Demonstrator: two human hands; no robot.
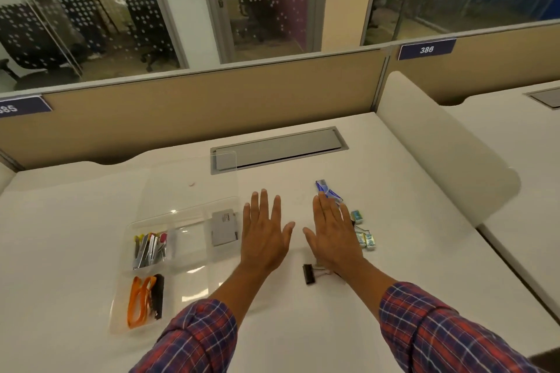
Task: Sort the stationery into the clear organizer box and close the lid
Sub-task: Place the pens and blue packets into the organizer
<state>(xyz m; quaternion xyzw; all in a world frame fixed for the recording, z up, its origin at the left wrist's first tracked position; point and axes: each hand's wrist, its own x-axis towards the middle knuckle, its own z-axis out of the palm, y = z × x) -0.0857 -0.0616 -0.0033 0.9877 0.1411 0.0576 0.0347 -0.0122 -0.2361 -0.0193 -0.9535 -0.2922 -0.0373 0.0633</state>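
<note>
Clear organizer box (194,254) beside left fingers (263,206), lid open

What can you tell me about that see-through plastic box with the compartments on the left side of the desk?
The clear plastic organizer box lies flat on the white desk, left of the person's left hand. Its transparent lid is open, folded back away from the person. Dividers split it into compartments: one holds colourful clips, one below holds orange bands beside a black item, and a far right one a grey flat case. The others look empty. No hand touches it.
</note>
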